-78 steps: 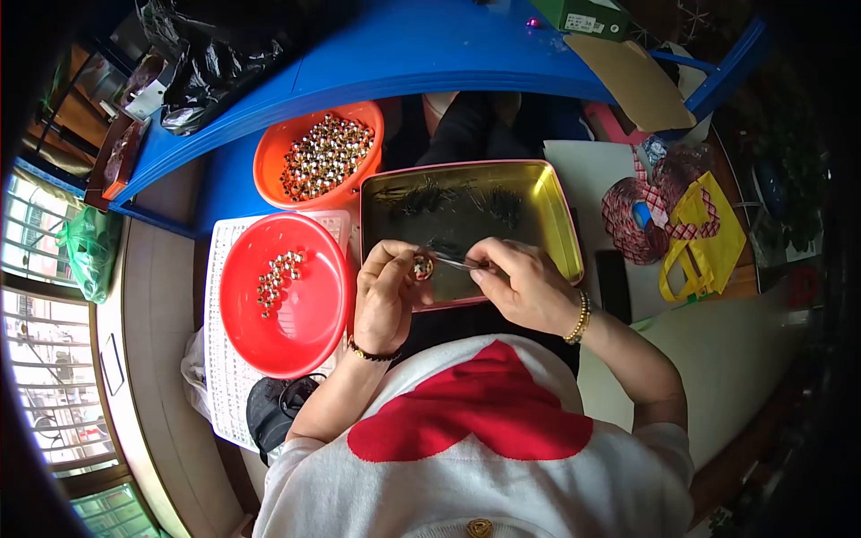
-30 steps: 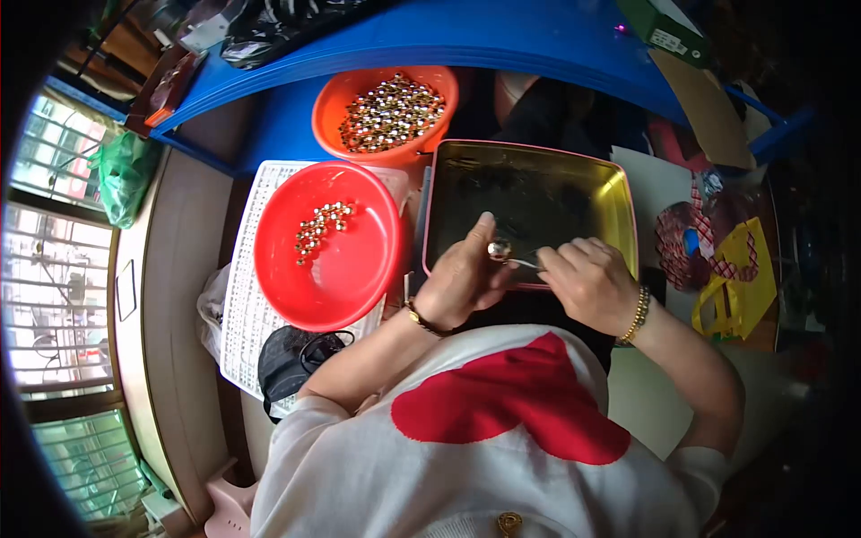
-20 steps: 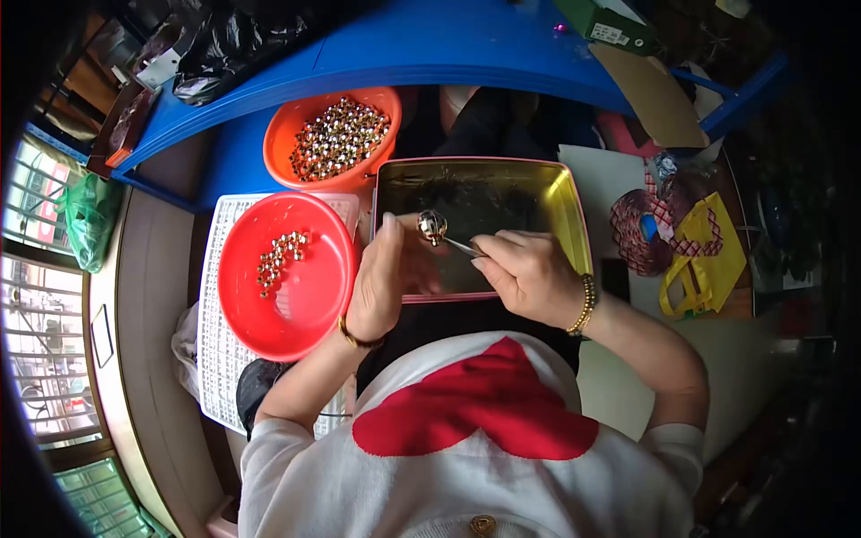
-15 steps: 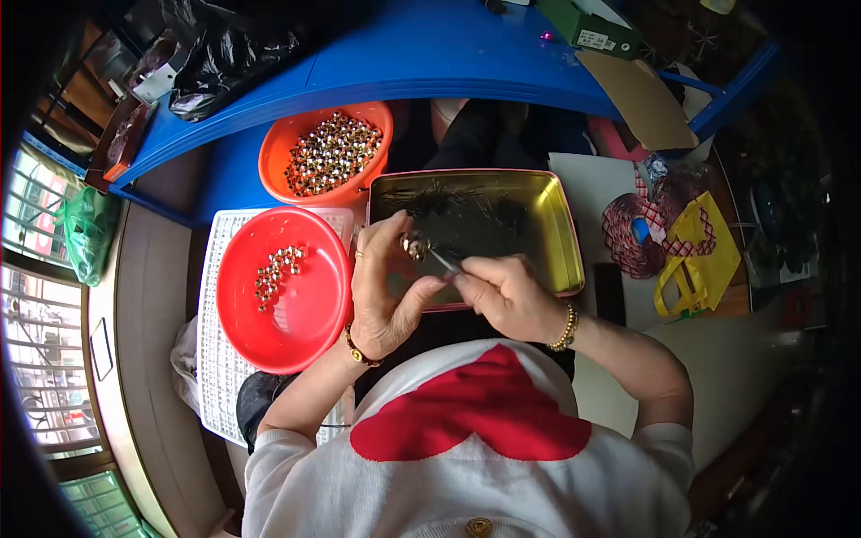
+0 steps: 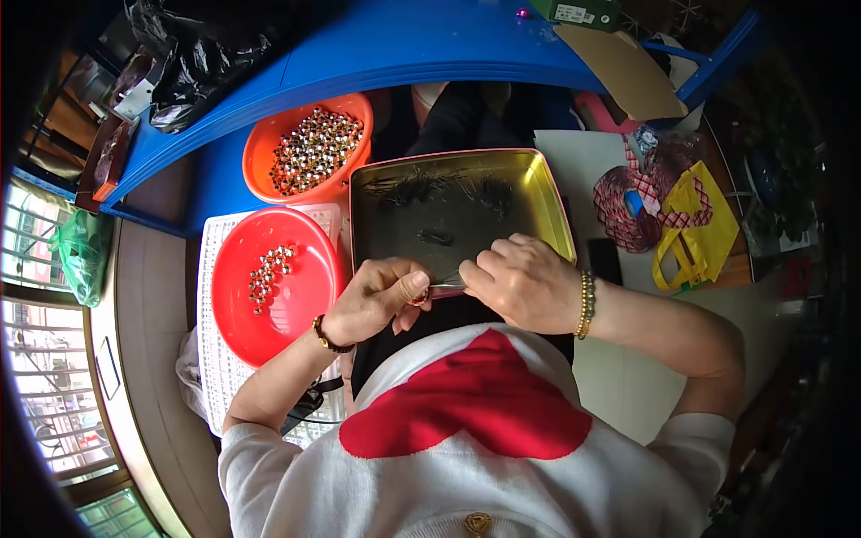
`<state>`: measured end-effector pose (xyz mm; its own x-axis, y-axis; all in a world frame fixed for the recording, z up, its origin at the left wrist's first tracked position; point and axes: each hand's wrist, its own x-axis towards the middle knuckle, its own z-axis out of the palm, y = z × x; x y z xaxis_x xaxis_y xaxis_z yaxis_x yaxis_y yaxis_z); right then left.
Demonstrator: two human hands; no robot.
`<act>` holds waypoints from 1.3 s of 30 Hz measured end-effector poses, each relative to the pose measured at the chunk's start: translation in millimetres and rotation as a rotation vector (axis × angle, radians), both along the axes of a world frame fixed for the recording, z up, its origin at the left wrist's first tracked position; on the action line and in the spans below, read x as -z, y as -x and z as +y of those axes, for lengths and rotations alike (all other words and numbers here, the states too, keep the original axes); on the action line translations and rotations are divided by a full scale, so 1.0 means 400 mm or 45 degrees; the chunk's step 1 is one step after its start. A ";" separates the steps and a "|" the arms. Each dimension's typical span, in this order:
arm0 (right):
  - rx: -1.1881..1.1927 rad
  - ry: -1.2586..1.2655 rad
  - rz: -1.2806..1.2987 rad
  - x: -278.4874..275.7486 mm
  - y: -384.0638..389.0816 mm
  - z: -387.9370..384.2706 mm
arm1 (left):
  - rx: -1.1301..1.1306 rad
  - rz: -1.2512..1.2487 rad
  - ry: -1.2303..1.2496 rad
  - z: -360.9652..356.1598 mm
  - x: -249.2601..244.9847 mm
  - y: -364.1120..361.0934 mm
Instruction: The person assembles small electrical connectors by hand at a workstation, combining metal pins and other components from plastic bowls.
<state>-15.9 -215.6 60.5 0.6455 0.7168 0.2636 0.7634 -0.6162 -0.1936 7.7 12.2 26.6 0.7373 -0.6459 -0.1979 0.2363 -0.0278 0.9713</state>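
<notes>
Close to my body, my left hand (image 5: 381, 296) is closed, thumb pressed on the fingers, around a small shiny gold-toned bell-like ball (image 5: 419, 298) that is mostly hidden. Across the gap, my right hand (image 5: 525, 280) is closed with knuckles up. A thin strand (image 5: 446, 286) runs between the two hands; what it is made of is too fine to tell. Both hands are over the near rim of a gold-coloured tin tray (image 5: 552, 193). Inside the tray lie bunches of thin dark strands (image 5: 414, 190) and a small dark bundle (image 5: 436, 237).
Left of the tray, a red basin (image 5: 287, 327) with some shiny balls stands on a white plastic crate (image 5: 211, 296). Behind it, an orange basin (image 5: 256, 161) holds many more. A blue table (image 5: 395, 45) spans the front. Ribbon rolls (image 5: 619, 211) and a yellow bag (image 5: 695, 238) lie right.
Both hands have come down toward my body, off the tray's middle. The shiny piece moved with my left hand. My right hand has turned knuckles up, and the thin tool it held no longer shows.
</notes>
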 end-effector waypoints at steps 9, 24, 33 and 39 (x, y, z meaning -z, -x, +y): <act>-0.096 0.460 -0.216 -0.071 -0.003 -0.014 | 0.082 0.817 0.191 -0.033 0.015 -0.004; 0.518 -0.476 0.805 0.099 -0.069 -0.073 | -0.125 0.839 0.434 0.021 0.035 -0.042; 0.644 -0.281 0.596 0.090 -0.118 -0.084 | -0.503 0.483 0.356 0.112 0.071 -0.237; 0.675 0.043 0.545 0.141 -0.149 -0.102 | -1.140 0.037 -0.041 0.267 0.157 -0.428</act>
